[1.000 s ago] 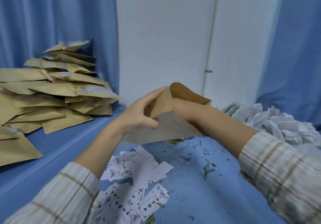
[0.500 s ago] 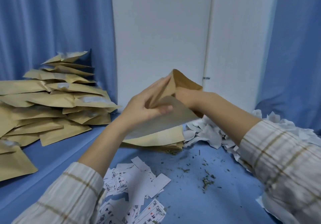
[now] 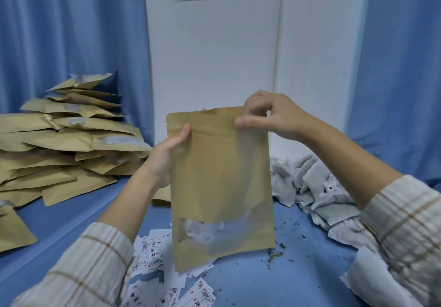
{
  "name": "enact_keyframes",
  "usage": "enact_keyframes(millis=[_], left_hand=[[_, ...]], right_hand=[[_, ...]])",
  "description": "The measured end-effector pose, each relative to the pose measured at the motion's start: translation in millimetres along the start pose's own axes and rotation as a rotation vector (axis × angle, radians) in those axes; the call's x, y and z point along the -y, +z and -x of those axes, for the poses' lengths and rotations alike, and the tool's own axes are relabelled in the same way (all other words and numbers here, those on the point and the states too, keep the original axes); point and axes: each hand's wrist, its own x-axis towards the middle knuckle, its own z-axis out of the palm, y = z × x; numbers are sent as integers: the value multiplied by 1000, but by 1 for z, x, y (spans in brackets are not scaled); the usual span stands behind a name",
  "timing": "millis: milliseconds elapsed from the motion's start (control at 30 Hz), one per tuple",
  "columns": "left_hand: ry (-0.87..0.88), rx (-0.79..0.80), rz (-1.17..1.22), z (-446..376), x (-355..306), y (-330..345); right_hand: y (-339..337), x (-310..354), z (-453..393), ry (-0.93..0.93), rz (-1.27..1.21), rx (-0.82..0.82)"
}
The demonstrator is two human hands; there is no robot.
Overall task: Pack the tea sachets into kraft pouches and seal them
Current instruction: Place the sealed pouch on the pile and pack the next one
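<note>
Kraft pouch (image 3: 220, 182) hangs upright above the table (image 3: 250, 285), long axis vertical, zip end up, clear window low. Left hand (image 3: 164, 156) grips its left edge; right hand (image 3: 269, 113) pinches the top.

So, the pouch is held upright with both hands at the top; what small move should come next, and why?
Probably run the right hand and left hand along the zip strip to press it closed. The kraft pouch hangs upright, white contents show through its window, and both hands already pinch the top edge.
</note>
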Motion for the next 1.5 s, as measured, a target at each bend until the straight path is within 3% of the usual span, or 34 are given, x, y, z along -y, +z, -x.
enact_keyframes(millis=[167,400,600,700,867,1000,1167,1367,1500], left_hand=[[-75,-106,13,2,9,-2],[-54,-64,-44,-3,14,-3],[-62,-100,-57,-6,24,1],[5,-203,-140,-11,31,4],[116,-335,-288,-17,43,20],[166,-317,-323,-20,45,33],[168,-389,-408,-23,46,37],[280,-729,-443,-26,51,39],[334,-742,-405,-26,46,38]], right_hand=[[3,-29,0,156,78,-115],[7,-48,2,114,340,-182],[10,-53,3,146,435,-24],[12,-62,7,221,365,-49],[15,-64,6,180,597,-1],[25,-49,-7,191,280,125],[34,-36,-17,176,274,101],[39,-29,-20,166,325,63],[41,-29,-19,145,299,16]])
